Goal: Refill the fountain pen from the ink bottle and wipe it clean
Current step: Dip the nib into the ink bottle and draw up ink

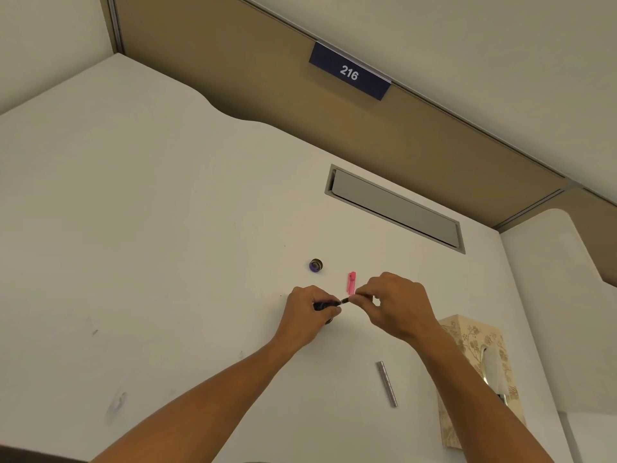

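Note:
My left hand point(309, 310) grips the dark front section of the fountain pen point(325, 305), held level above the white desk point(167, 228). My right hand point(390, 304) pinches the pen's other end, a small dark part point(345, 299) between the two hands. A small round ink bottle point(315, 265) stands just beyond my left hand. A dark round thing point(330, 321) peeks out under my left hand. A pink pen part point(351, 283) lies on the desk behind my right fingers. The silver pen barrel point(387, 384) lies nearer me, to the right.
A patterned tissue box point(474, 369) with a tissue sticking out stands at the desk's right edge. A grey cable flap point(394, 208) is set into the desk further back. A tan partition carries a blue "216" plate point(349, 72).

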